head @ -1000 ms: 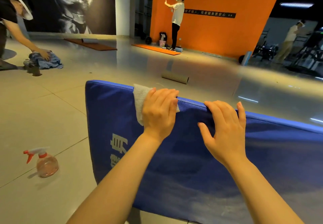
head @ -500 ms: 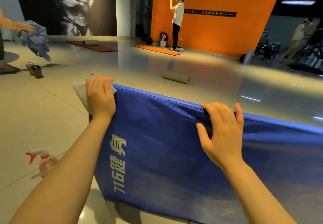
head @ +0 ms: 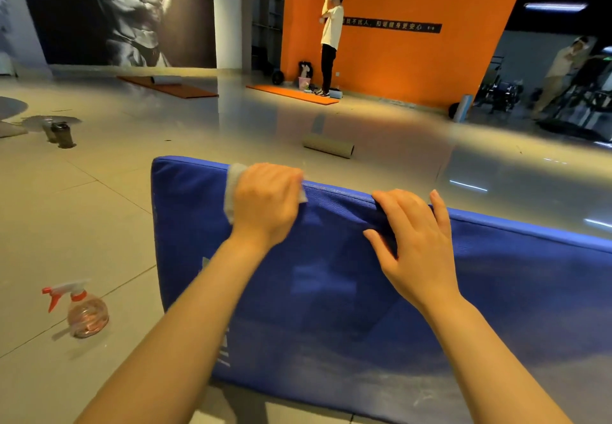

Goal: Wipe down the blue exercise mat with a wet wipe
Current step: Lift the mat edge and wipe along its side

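blue mat [head: 430,307]: stood on edge on the floor; thick padded slab, likely light but floppy, best held by its top edge. right hand [head: 410,241]: fingers hooked over that edge. left hand [head: 265,201]: curled, pressing wipe [head: 231,185] onto the edge.

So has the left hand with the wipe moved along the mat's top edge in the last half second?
Yes. The left hand and wet wipe slid right from the blue mat's left corner toward the right hand.
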